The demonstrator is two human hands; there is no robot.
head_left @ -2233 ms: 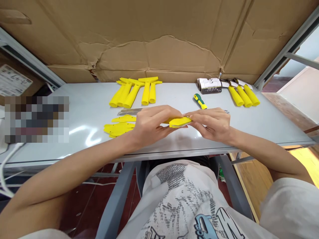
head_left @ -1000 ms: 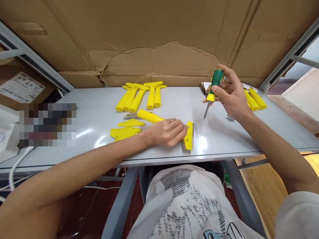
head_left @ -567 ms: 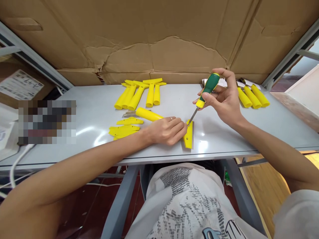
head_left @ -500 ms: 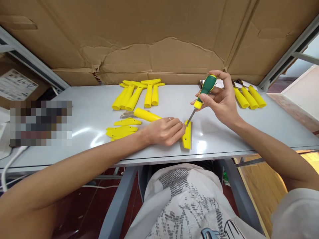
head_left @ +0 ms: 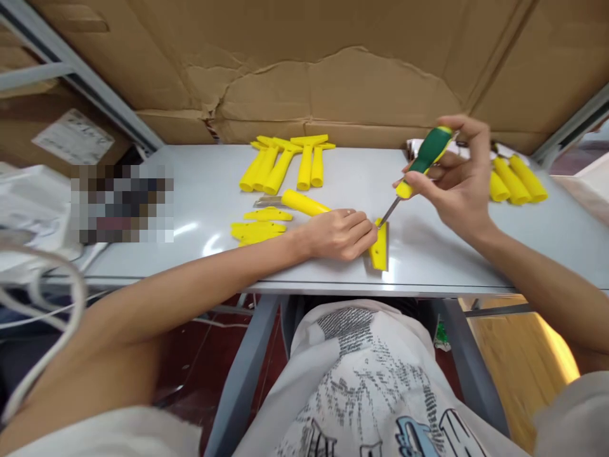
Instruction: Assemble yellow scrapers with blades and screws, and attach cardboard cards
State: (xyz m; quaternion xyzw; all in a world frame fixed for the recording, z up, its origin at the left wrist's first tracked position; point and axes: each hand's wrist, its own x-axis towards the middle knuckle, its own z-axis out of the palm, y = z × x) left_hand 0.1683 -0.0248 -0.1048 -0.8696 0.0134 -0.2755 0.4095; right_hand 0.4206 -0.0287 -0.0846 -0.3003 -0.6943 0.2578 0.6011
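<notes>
My left hand point(head_left: 343, 235) is closed round a yellow scraper, whose blade head point(head_left: 379, 246) shows past my fingers near the table's front edge. In my right hand point(head_left: 459, 178) is a green and yellow screwdriver point(head_left: 429, 151), tilted, its tip at the upper end of that head. Left of my left hand lie a yellow tube handle point(head_left: 304, 202) and some thin metal blades point(head_left: 268, 201). Flat yellow plates point(head_left: 259, 231) rest beside my left forearm. Whether the tube handle joins the held scraper is hidden by my hand.
Several yellow T-shaped handles point(head_left: 278, 168) lie at the back of the grey table point(head_left: 190, 190). More yellow handles point(head_left: 516, 181) lie at the back right, partly behind my right hand. Cardboard point(head_left: 333, 89) stands behind. A white cable point(head_left: 76, 298) hangs at the left.
The view has shifted, so the table and both hands appear further right and slightly higher. The screwdriver tip is still at the yellow head, and both grips look the same.
</notes>
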